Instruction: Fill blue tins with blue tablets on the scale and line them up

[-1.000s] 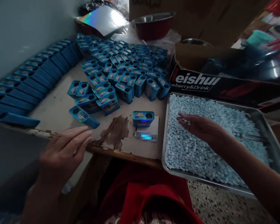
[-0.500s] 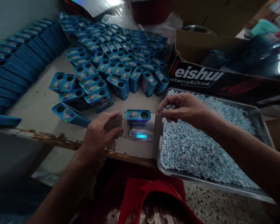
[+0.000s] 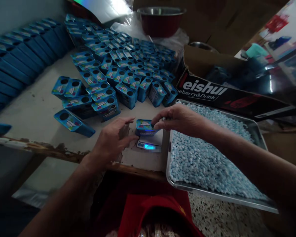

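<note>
Your right hand (image 3: 180, 120) clamps small pale pellets (image 3: 164, 118) at the right end of the blue rectangular tin (image 3: 143, 126), crosswise on the flat white scale (image 3: 151, 141); your left hand (image 3: 110, 137), grip apart, curves beside its left end.

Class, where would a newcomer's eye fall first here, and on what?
First, the crowd of blue containers across the back of the table, with a row along the wall at left. Next, the metal tray of pale blue pieces at right. The right hand hides part of a lone container near the front edge.
</note>
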The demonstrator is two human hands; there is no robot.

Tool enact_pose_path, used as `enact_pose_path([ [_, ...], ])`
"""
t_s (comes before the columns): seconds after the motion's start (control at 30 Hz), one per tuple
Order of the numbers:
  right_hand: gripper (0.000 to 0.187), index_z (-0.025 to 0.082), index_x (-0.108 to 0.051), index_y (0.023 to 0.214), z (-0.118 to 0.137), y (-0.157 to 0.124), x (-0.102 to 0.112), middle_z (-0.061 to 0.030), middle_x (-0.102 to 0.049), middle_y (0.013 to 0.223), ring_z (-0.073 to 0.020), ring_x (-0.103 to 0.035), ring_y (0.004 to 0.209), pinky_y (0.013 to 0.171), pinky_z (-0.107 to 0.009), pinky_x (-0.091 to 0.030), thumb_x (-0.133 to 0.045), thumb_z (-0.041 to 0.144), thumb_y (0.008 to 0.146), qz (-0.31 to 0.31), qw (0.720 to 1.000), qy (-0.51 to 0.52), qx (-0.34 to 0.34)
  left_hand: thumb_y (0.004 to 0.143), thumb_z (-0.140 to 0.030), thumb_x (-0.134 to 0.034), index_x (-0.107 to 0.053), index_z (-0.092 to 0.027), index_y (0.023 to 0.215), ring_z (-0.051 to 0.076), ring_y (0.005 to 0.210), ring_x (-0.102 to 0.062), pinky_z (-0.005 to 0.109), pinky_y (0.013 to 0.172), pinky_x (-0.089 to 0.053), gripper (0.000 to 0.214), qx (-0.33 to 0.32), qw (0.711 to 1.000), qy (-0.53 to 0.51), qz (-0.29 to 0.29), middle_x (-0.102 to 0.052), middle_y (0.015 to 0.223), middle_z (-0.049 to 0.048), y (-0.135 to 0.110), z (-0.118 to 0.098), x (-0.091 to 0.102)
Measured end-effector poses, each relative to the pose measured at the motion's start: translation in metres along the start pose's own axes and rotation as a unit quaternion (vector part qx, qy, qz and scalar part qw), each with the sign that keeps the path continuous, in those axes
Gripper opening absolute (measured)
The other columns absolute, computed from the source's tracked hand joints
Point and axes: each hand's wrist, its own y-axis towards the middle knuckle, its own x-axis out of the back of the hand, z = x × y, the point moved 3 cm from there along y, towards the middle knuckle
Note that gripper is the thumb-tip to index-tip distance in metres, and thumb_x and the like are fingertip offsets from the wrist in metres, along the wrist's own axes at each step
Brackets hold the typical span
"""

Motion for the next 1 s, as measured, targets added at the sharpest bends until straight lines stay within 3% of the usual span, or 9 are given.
enact_pose_path([
  [0.17, 0.032, 0.018, -0.085, 0.086, -0.008, -0.003, 0.003, 0.0024, -0.06, 0.06, -0.01, -0.047, 0.055, 0.055, -0.027, -0.033, -0.08, 0.049, 0.09, -0.054, 0.996, 0.068, -0.003, 0.08, -0.038, -0.094, -0.064, -0.019, 0.144, 0.033, 0.13, -0.068, 0.048, 0.114, -0.056, 0.073, -0.021, 1.0, 0.011, 0.003, -0.072, 0.137, 0.0127, 0.02, -0.019, -0.015],
  [0.33, 0.046, 0.016, -0.078, 0.074, -0.015, -0.003, -0.004, 0.003, -0.056, 0.057, -0.0085, -0.039, 0.052, 0.052, -0.026, -0.028, -0.078, 0.059, 0.09, -0.056, 0.983, 0.173, -0.011, 0.071, -0.028, -0.1, -0.067, -0.021, 0.138, 0.033, 0.127, -0.068, 0.048, 0.112, -0.055, 0.075, 0.026, 0.999, 0.007, 0.032, -0.072, 0.135, 0.0113, 0.033, -0.03, -0.028],
  [0.47, 0.048, 0.015, -0.08, 0.078, -0.016, 0.0, -0.013, 0.0044, -0.052, 0.052, -0.0089, -0.039, 0.051, 0.051, -0.025, -0.027, -0.08, 0.061, 0.088, -0.063, 0.986, 0.151, 0.007, 0.074, -0.025, -0.098, -0.07, -0.027, 0.133, 0.031, 0.121, -0.071, 0.046, 0.106, -0.057, 0.065, 0.052, 0.997, -0.017, 0.049, -0.074, 0.13, 0.006, 0.034, -0.036, -0.03],
  [0.63, 0.053, 0.015, -0.077, 0.075, -0.023, 0.003, -0.017, 0.006, -0.047, 0.047, -0.0072, -0.032, 0.045, 0.046, -0.025, -0.019, -0.077, 0.067, 0.089, -0.018, 0.974, 0.225, -0.034, 0.078, -0.025, -0.094, -0.073, -0.026, 0.126, 0.031, 0.115, -0.071, 0.045, 0.099, -0.058, 0.052, 0.065, 0.997, -0.028, 0.028, -0.075, 0.123, 0.0061, 0.037, -0.041, -0.035],
  [0.77, 0.049, 0.015, -0.08, 0.094, -0.031, 0.0, -0.005, 0.006, -0.052, 0.053, -0.006, -0.032, 0.044, 0.043, -0.023, -0.019, -0.082, 0.064, 0.087, -0.077, 0.938, 0.334, -0.052, 0.076, -0.02, -0.095, -0.076, -0.022, 0.115, 0.03, 0.113, -0.069, 0.045, 0.101, -0.055, 0.043, 0.038, 0.999, 0.017, 0.028, -0.076, 0.116, 0.0066, 0.042, -0.043, -0.042],
  [0.87, 0.051, 0.016, -0.075, 0.082, -0.04, 0.0, 0.004, 0.0016, -0.06, 0.063, -0.0057, -0.041, 0.049, 0.042, -0.02, -0.023, -0.094, 0.063, 0.073, -0.145, 0.893, 0.416, -0.088, 0.081, -0.019, -0.091, -0.077, -0.022, 0.115, 0.027, 0.106, -0.07, 0.042, 0.097, -0.056, 0.038, 0.012, 0.998, 0.029, 0.052, -0.075, 0.108, 0.0054, 0.04, -0.042, -0.038],
  [1.0, 0.056, 0.016, -0.068, 0.071, -0.038, 0.011, -0.005, 0.0, -0.06, 0.068, -0.0063, -0.047, 0.054, 0.042, -0.017, -0.025, -0.102, 0.059, 0.06, -0.125, 0.874, 0.452, -0.129, 0.085, -0.018, -0.088, -0.078, -0.024, 0.121, 0.029, 0.11, -0.067, 0.044, 0.097, -0.056, 0.038, -0.013, 0.991, 0.093, 0.093, -0.075, 0.111, 0.0063, 0.034, -0.041, -0.015],
])
